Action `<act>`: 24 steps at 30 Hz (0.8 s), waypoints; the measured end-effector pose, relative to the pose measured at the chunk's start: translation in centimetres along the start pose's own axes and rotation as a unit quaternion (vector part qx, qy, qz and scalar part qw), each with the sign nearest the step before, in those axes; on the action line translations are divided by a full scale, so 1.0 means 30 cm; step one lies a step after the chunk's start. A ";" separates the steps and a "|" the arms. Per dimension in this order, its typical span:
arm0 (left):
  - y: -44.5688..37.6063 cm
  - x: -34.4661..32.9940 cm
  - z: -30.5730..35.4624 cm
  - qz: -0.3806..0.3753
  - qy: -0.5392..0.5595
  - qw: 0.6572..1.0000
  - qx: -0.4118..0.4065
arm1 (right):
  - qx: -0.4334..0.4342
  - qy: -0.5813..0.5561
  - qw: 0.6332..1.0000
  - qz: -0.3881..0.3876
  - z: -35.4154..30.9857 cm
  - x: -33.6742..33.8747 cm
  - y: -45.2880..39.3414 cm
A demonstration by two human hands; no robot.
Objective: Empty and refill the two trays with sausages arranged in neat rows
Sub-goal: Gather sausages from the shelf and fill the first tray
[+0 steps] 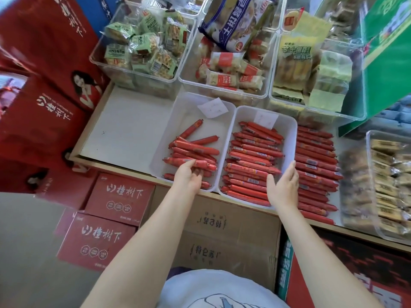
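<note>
Red sausages (191, 162), left tray (178, 121): my left hand (188, 176) grips a few. Right tray (291, 138), full rows: my right hand (283, 187) flat-fingered at its rim.

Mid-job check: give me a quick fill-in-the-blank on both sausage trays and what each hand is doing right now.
1. The left hand grips sausages in the ____ tray.
2. The fuller tray is the ____ tray.
3. The right hand is ____, holding nothing.
4. A paper slip lies in each tray's ____ end.

Missing words: left; right; open; far
</note>
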State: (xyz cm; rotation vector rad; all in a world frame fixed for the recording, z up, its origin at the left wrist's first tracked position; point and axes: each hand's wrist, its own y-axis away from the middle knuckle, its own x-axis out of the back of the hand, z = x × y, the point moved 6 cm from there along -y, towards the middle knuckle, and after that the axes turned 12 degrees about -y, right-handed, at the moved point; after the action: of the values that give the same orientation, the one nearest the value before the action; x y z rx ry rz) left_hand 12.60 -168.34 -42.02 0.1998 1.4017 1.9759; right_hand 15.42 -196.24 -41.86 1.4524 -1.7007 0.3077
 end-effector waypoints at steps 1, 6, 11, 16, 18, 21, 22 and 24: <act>-0.002 -0.003 -0.009 -0.006 -0.007 1.000 0.000 | -0.002 -0.002 1.000 -0.002 0.001 0.000 -0.001; 0.109 -0.036 -0.062 0.055 -0.311 0.937 -0.150 | -0.004 -0.110 0.994 -0.013 -0.003 0.021 -0.009; 0.172 -0.193 -0.228 -0.008 -0.689 0.514 -0.510 | 0.017 -0.117 0.992 0.042 0.083 0.156 -0.038; 0.120 -0.251 -0.434 -0.091 -0.815 0.346 -0.456 | 0.046 0.058 0.996 0.047 0.238 0.274 -0.090; 0.115 -0.254 -0.464 -0.073 -0.822 0.316 -0.467 | 0.065 0.125 0.989 0.047 0.255 0.302 -0.124; 0.103 -0.246 -0.474 -0.053 -0.833 0.286 -0.471 | 0.083 0.182 0.980 0.004 0.237 0.302 -0.192; 0.099 -0.243 -0.476 -0.048 -0.835 0.278 -0.473 | 0.089 0.200 0.976 -0.018 0.229 0.291 -0.216; 0.099 -0.245 -0.476 -0.042 -0.835 0.283 -0.471 | 0.095 0.236 0.966 -0.050 0.224 0.267 -0.261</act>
State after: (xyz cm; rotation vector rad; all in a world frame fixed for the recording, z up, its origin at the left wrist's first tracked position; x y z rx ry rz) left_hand 9.70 -184.36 -43.28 1.0851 -1.1353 0.9008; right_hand 19.83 -208.50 -42.66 1.4523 -1.2352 0.7156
